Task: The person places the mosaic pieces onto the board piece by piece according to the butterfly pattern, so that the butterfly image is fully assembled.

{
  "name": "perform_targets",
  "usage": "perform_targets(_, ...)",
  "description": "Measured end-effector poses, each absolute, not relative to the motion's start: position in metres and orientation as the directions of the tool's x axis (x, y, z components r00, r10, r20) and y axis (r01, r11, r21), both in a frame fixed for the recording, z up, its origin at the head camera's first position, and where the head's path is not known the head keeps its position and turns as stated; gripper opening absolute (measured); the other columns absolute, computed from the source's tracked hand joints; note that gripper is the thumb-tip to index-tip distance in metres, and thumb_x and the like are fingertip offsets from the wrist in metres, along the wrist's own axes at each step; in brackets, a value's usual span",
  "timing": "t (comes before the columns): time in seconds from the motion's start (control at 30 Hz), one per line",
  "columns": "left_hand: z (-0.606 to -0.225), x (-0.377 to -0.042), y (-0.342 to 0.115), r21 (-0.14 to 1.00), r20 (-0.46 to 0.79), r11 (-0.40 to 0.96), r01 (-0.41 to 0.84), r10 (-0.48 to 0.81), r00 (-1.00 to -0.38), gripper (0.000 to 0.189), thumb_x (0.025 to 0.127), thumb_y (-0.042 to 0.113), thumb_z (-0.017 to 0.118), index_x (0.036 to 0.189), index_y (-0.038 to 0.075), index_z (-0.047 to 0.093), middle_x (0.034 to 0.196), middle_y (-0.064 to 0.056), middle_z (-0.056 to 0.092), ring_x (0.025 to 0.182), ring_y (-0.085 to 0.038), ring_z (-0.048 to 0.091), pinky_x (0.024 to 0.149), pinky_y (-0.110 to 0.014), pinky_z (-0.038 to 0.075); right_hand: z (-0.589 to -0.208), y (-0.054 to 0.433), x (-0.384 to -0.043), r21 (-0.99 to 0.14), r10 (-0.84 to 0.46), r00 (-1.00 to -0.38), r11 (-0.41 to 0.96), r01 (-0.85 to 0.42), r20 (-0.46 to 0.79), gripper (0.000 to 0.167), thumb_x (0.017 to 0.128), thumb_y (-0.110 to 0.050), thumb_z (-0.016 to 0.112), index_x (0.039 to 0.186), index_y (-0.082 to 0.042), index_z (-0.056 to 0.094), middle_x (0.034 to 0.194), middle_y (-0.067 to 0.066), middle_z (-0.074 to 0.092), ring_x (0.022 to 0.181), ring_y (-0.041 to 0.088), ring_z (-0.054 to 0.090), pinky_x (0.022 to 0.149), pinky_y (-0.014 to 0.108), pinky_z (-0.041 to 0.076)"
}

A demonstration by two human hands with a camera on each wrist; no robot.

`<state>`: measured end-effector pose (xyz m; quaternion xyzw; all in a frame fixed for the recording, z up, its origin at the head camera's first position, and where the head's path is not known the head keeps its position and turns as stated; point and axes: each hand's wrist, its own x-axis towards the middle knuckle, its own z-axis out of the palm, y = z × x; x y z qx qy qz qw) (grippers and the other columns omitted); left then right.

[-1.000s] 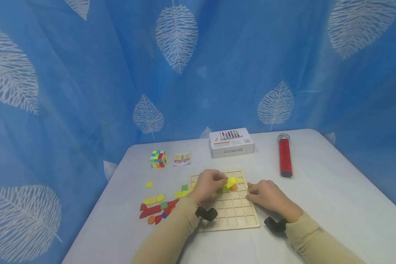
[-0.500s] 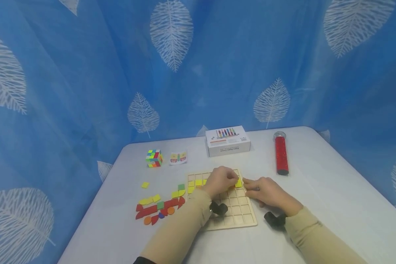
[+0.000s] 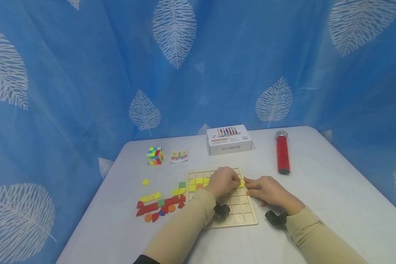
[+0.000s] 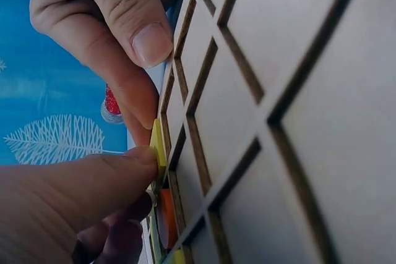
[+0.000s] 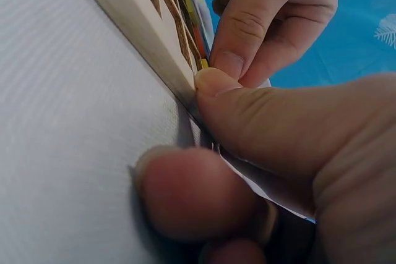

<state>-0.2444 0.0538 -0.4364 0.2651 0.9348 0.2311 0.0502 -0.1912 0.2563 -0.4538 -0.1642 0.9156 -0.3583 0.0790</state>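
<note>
A wooden grid board (image 3: 235, 219) lies on the table, with yellow and orange tiles in some upper cells. My left hand (image 3: 223, 180) is over its upper right part. In the left wrist view, the thumb and fingers pinch a thin yellow tile (image 4: 159, 149) at the board, above an orange piece (image 4: 166, 217). My right hand (image 3: 267, 190) is at the board's right edge; its thumb (image 5: 216, 85) touches that edge, and another finger is close to the tabletop. Its index fingertip comes close to the yellow tile. The left hand hides several cells.
Loose red tiles (image 3: 148, 209), yellow tiles (image 3: 148, 198) and other coloured pieces lie left of the board. Behind are a puzzle cube (image 3: 155, 156), a pattern card (image 3: 179, 156) and a white box (image 3: 229, 139). A red tube (image 3: 283, 154) lies at the back right.
My left hand has moved right across the board with the yellow tile, up to the right edge beside the right hand. The right hand has shifted slightly and stays at that edge.
</note>
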Motion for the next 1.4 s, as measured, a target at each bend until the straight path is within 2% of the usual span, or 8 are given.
perform_targets(0.1, -0.436, -0.242, 0.051, 0.425, 0.058, 0.751, 0.506, 0.535, -0.843, 0.012, 0.092, 0.019, 0.074, 0.084, 0.023, 0.082, 0.081, 0.013, 0.073, 0.072, -0.003, 0.06, 0.066, -0.02, 0.049, -0.456, 0.255, -0.191, -0.674, -0.358, -0.934, 0.695, -0.25, -0.022, 0.04, 0.093, -0.019, 0.075, 0.131, -0.009, 0.07, 0.144, 0.012, 0.061, 0.038, 0.01, 0.05, 0.04, 0.024, 0.036)
perform_targets(0.37, -0.427, -0.217, -0.004, 0.321, 0.223, 0.782, 0.535, 0.486, -0.845, 0.011, 0.093, 0.025, 0.076, 0.102, 0.025, 0.082, 0.096, 0.011, 0.071, 0.086, -0.005, 0.065, 0.074, -0.023, 0.053, -0.465, 0.249, -0.188, -0.667, -0.313, -0.947, 0.721, -0.189, -0.069, 0.042, 0.092, -0.021, 0.076, 0.133, -0.014, 0.069, 0.146, 0.008, 0.059, 0.04, 0.019, 0.053, 0.041, 0.023, 0.035)
perform_targets(0.47, -0.424, -0.213, -0.043, 0.321, 0.241, 0.833, 0.451, 0.389, -0.889, 0.012, 0.093, 0.026, 0.075, 0.102, 0.024, 0.082, 0.096, 0.009, 0.071, 0.086, -0.008, 0.065, 0.075, -0.027, 0.054, -0.465, 0.248, -0.186, -0.632, -0.279, -0.958, 0.755, -0.174, -0.07, 0.039, 0.092, -0.021, 0.075, 0.131, -0.014, 0.071, 0.145, 0.006, 0.061, 0.061, 0.028, 0.067, 0.05, 0.023, 0.04)
perform_targets(0.7, -0.427, -0.221, -0.144, 0.47, 0.162, 0.88, 0.07, -0.008, -0.987, 0.024, 0.097, 0.031, 0.07, 0.115, 0.017, 0.077, 0.112, -0.002, 0.072, 0.094, -0.02, 0.064, 0.083, -0.041, 0.055, -0.455, 0.251, -0.186, -0.608, -0.259, -0.965, 0.772, -0.184, -0.037, 0.039, 0.092, -0.021, 0.075, 0.129, -0.01, 0.072, 0.145, 0.009, 0.06, 0.074, 0.026, 0.063, 0.054, 0.027, 0.04)
perform_targets(0.83, -0.432, -0.224, -0.178, 0.552, 0.085, 0.833, -0.036, -0.099, -0.991, 0.03, 0.098, 0.03, 0.069, 0.122, 0.014, 0.074, 0.115, -0.006, 0.072, 0.094, -0.023, 0.064, 0.08, -0.043, 0.054, -0.45, 0.251, -0.187, -0.557, -0.287, -0.958, 0.797, -0.234, -0.008, 0.041, 0.091, -0.024, 0.076, 0.129, -0.008, 0.071, 0.144, 0.01, 0.061, 0.121, 0.035, 0.063, 0.073, 0.032, 0.045)
perform_targets(1.0, -0.442, -0.218, -0.158, 0.536, 0.048, 0.844, -0.009, -0.041, -0.998, 0.035, 0.092, 0.035, 0.077, 0.122, 0.018, 0.074, 0.113, -0.001, 0.071, 0.094, -0.019, 0.063, 0.084, -0.042, 0.056, -0.449, 0.25, -0.188, -0.531, -0.294, -0.956, 0.811, -0.245, -0.008, 0.042, 0.092, -0.024, 0.075, 0.13, -0.008, 0.071, 0.144, 0.009, 0.061, 0.117, 0.032, 0.065, 0.078, 0.036, 0.045)
perform_targets(1.27, -0.456, -0.213, -0.125, 0.33, 0.151, 0.92, 0.209, 0.167, -0.974, 0.021, 0.086, 0.032, 0.084, 0.102, 0.02, 0.08, 0.1, 0.006, 0.069, 0.092, -0.014, 0.059, 0.085, -0.035, 0.056, -0.451, 0.242, -0.19, -0.564, -0.292, -0.956, 0.792, -0.232, -0.018, 0.043, 0.091, -0.023, 0.075, 0.13, -0.006, 0.07, 0.145, 0.011, 0.059, 0.07, 0.014, 0.047, 0.065, 0.031, 0.04)
perform_targets(1.4, -0.459, -0.211, -0.122, 0.286, 0.159, 0.934, 0.214, 0.175, -0.972, 0.019, 0.087, 0.028, 0.083, 0.105, 0.021, 0.081, 0.098, 0.007, 0.07, 0.09, -0.013, 0.058, 0.084, -0.034, 0.055, -0.453, 0.241, -0.19, -0.568, -0.29, -0.957, 0.792, -0.223, -0.03, 0.042, 0.092, -0.022, 0.075, 0.13, -0.006, 0.07, 0.145, 0.012, 0.059, 0.073, 0.016, 0.049, 0.06, 0.03, 0.038)
